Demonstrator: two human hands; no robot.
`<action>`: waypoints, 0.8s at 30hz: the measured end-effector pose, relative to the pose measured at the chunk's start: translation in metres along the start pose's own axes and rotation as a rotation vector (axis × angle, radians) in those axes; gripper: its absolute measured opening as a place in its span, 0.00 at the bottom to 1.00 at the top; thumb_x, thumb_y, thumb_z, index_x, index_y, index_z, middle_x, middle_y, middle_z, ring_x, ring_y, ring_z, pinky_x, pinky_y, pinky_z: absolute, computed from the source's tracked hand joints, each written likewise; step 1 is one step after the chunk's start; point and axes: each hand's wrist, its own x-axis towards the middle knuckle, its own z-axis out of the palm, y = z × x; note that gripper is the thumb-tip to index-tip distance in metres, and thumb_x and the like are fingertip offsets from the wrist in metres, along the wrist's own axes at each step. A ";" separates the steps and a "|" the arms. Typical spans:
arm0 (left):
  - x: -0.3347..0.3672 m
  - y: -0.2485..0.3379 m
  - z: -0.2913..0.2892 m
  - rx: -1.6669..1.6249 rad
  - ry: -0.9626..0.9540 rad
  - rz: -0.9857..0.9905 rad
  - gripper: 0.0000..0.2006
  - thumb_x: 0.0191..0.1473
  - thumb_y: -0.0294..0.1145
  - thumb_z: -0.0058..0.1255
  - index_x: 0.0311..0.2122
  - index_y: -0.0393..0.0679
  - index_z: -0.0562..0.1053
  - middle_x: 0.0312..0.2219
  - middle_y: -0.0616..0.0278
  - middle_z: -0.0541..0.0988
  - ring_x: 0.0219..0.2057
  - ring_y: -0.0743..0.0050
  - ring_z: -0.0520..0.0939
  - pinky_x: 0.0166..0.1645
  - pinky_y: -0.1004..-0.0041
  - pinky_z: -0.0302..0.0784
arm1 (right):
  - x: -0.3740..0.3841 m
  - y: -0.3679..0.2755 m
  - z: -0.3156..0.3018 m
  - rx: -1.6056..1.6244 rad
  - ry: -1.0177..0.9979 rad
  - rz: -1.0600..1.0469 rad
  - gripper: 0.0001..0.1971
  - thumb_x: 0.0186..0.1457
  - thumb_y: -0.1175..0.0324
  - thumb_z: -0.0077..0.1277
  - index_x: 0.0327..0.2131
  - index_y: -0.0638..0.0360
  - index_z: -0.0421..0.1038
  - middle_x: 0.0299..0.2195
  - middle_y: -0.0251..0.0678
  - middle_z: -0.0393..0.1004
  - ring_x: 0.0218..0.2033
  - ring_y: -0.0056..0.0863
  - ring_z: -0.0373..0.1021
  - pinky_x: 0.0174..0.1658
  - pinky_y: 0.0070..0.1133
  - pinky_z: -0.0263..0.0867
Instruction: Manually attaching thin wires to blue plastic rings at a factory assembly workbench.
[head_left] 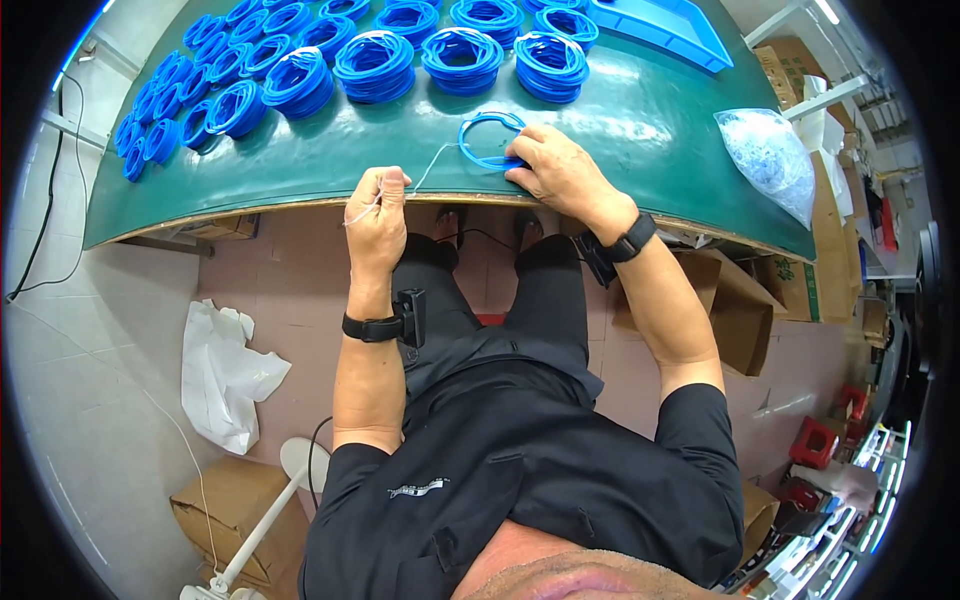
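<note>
My right hand [553,172] grips the right side of a thin blue cable coil [466,150] lying at the near edge of the green table [640,150]. A white string [432,166] runs from the coil's left side to my left hand [378,212]. That hand is closed in a fist with the thumb on top, and the string's tail shows beside its fingers. Just beyond the coil stand stacks of blue cable coils [462,62], tied with white string.
Rows of blue coils [236,108] cover the table's left and far side. A blue plastic tray [665,30] lies far right, and a clear bag [768,160] with white-blue contents sits at the right edge. Cardboard boxes [745,320] and white sheeting [225,375] are on the floor.
</note>
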 end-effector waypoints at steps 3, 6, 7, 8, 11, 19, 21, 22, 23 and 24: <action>-0.012 -0.002 -0.006 -0.037 0.070 0.053 0.17 0.76 0.43 0.53 0.37 0.40 0.78 0.25 0.77 0.70 0.28 0.89 0.64 0.32 0.80 0.60 | -0.009 -0.005 -0.006 0.001 -0.022 -0.034 0.13 0.57 0.67 0.66 0.43 0.59 0.78 0.44 0.42 0.76 0.51 0.46 0.73 0.54 0.37 0.72; -0.028 -0.006 -0.021 -0.107 0.071 -0.050 0.17 0.76 0.42 0.52 0.38 0.40 0.78 0.25 0.77 0.69 0.26 0.90 0.63 0.31 0.81 0.58 | -0.019 -0.012 -0.011 0.032 -0.042 -0.067 0.15 0.55 0.68 0.68 0.43 0.59 0.75 0.44 0.42 0.74 0.50 0.46 0.72 0.54 0.37 0.71; -0.033 -0.007 -0.024 -0.144 0.069 -0.098 0.16 0.76 0.42 0.52 0.38 0.41 0.78 0.25 0.77 0.69 0.26 0.91 0.63 0.30 0.81 0.57 | -0.021 -0.015 -0.015 0.031 -0.044 -0.064 0.15 0.55 0.68 0.68 0.43 0.59 0.75 0.44 0.42 0.74 0.50 0.46 0.72 0.54 0.37 0.71; -0.039 -0.008 -0.025 -0.142 0.072 -0.102 0.16 0.76 0.42 0.52 0.38 0.41 0.78 0.25 0.77 0.69 0.26 0.91 0.63 0.30 0.81 0.57 | -0.022 -0.017 -0.018 0.034 -0.071 -0.077 0.15 0.54 0.69 0.68 0.43 0.59 0.74 0.44 0.42 0.73 0.49 0.46 0.72 0.54 0.37 0.71; -0.056 -0.013 -0.028 -0.190 0.137 -0.159 0.15 0.76 0.41 0.52 0.39 0.42 0.78 0.25 0.78 0.68 0.25 0.91 0.62 0.29 0.82 0.55 | -0.025 -0.020 -0.019 0.040 -0.127 -0.103 0.17 0.53 0.71 0.68 0.43 0.59 0.72 0.44 0.42 0.72 0.49 0.47 0.72 0.53 0.37 0.71; -0.068 -0.019 -0.067 -0.372 0.322 -0.269 0.15 0.77 0.42 0.50 0.37 0.45 0.77 0.24 0.77 0.68 0.24 0.91 0.62 0.28 0.80 0.54 | -0.034 -0.023 -0.010 -0.122 -0.094 -0.168 0.14 0.51 0.76 0.64 0.40 0.61 0.69 0.41 0.44 0.69 0.47 0.46 0.71 0.53 0.36 0.71; -0.069 -0.014 -0.056 -0.322 0.293 -0.281 0.15 0.77 0.42 0.50 0.37 0.45 0.78 0.24 0.78 0.68 0.24 0.91 0.62 0.28 0.80 0.54 | -0.035 -0.023 -0.010 -0.159 -0.088 -0.184 0.13 0.51 0.77 0.61 0.40 0.62 0.70 0.40 0.44 0.69 0.46 0.46 0.72 0.51 0.35 0.72; -0.068 -0.010 -0.044 -0.273 0.261 -0.292 0.15 0.77 0.42 0.51 0.37 0.45 0.78 0.24 0.78 0.68 0.24 0.91 0.62 0.28 0.81 0.54 | -0.035 -0.023 -0.010 -0.178 -0.085 -0.192 0.13 0.50 0.78 0.60 0.39 0.62 0.70 0.40 0.45 0.69 0.45 0.46 0.72 0.50 0.35 0.73; -0.068 -0.008 -0.032 -0.226 0.227 -0.304 0.15 0.77 0.42 0.51 0.37 0.46 0.78 0.25 0.79 0.68 0.24 0.91 0.61 0.28 0.81 0.54 | -0.036 -0.023 -0.009 -0.179 -0.089 -0.192 0.13 0.50 0.78 0.60 0.39 0.62 0.70 0.40 0.45 0.69 0.45 0.46 0.72 0.50 0.35 0.73; -0.069 -0.013 -0.024 -0.219 0.149 -0.288 0.13 0.76 0.40 0.53 0.39 0.43 0.79 0.27 0.76 0.73 0.27 0.90 0.67 0.31 0.81 0.61 | -0.036 -0.022 -0.008 -0.155 -0.067 -0.197 0.12 0.50 0.79 0.59 0.39 0.63 0.70 0.40 0.44 0.70 0.44 0.45 0.73 0.49 0.35 0.73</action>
